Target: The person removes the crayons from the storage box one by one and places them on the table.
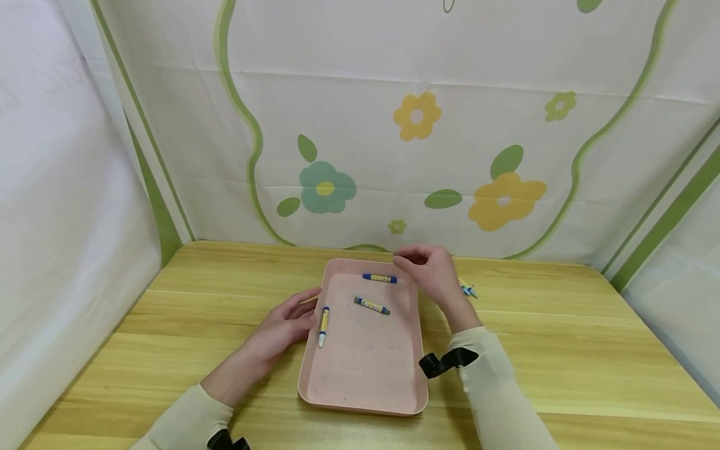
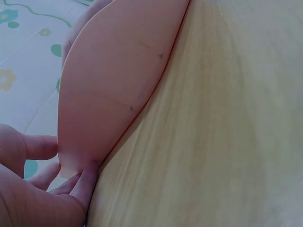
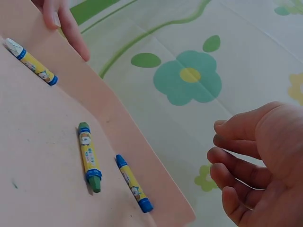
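Observation:
A pink tray lies on the wooden table with three crayons in it. The white crayon rests along its left wall, the green crayon slants across the upper middle, and the blue crayon is near the far wall. My left hand touches the outside of the tray's left wall, thumb and fingertips against the wall and rim. Above the tray's far right corner hovers my right hand, fingers loosely bent and nothing between them in the right wrist view.
Beyond my right wrist, light blue crayons lie on the table, partly hidden by the hand. A white curtain with printed flowers hangs behind the table's far edge, and white cloth hangs at the left.

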{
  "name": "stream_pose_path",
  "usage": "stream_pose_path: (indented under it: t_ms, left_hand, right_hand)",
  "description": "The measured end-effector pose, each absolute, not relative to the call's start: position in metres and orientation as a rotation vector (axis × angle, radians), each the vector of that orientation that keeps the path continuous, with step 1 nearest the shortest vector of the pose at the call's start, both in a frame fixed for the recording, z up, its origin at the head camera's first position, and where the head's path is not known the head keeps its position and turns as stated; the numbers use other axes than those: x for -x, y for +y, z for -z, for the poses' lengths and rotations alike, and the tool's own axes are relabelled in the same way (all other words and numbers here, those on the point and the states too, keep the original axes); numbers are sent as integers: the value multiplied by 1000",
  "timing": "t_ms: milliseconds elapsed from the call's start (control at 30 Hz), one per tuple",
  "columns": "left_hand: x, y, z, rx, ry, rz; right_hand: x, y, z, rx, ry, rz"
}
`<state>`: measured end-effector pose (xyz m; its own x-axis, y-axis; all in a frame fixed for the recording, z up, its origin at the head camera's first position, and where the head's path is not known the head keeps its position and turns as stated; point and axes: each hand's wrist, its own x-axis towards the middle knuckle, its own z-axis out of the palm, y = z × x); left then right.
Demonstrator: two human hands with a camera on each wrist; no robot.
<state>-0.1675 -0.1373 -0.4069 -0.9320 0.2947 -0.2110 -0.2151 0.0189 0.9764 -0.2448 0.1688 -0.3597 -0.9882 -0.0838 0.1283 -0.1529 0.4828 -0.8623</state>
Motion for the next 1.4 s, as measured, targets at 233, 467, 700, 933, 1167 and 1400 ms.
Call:
stream_pose_path:
  t_ms: [233,467,700,933,1167,1400]
  left_hand:
    - [168,-137,407,-85,1947,-1977]
    - [167,-137,406,-85,1945,-1980]
    - [168,-138,408,-101,1937,-1980]
    - [168,-138,408,-102,1941,-1984]
    - [167,-138,408,-101,1943,-1983]
    - [167,-138,407,-93,1948,-1980]
  right_hand:
    - [241,155,359,-197,-2670,-1537]
    - [238,143,359,-192,-2670,-1524]
    - [236,135,361,-214,-2671,-1537]
    - [235,127,363,-234,-2682,-1517]
    - [233,122,364,-257,-2684,-1511]
    - [233,121,368,-264,-2689,-1502]
